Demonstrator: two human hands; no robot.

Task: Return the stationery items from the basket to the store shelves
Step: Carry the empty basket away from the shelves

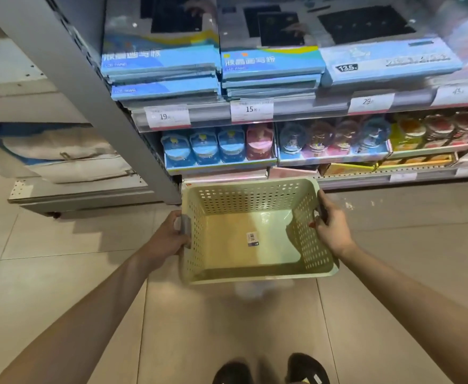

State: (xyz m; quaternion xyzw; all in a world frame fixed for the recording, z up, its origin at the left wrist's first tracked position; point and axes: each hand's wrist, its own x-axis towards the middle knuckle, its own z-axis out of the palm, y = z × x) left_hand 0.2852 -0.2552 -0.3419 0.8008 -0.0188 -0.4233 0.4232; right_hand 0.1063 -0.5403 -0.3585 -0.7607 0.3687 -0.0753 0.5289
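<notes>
Head view shows the left hand [172, 235] and right hand [331, 225] each curled round a side rim of the basket [255, 277], held low before the shelves [296, 117] with only a sticker inside, so one loosened grip could tip it to the floor.

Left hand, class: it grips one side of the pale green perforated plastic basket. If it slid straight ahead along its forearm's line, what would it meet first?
Probably the grey metal shelf upright, just beyond the left hand that holds the pale green perforated plastic basket. With one view, depth is uncertain.
</notes>
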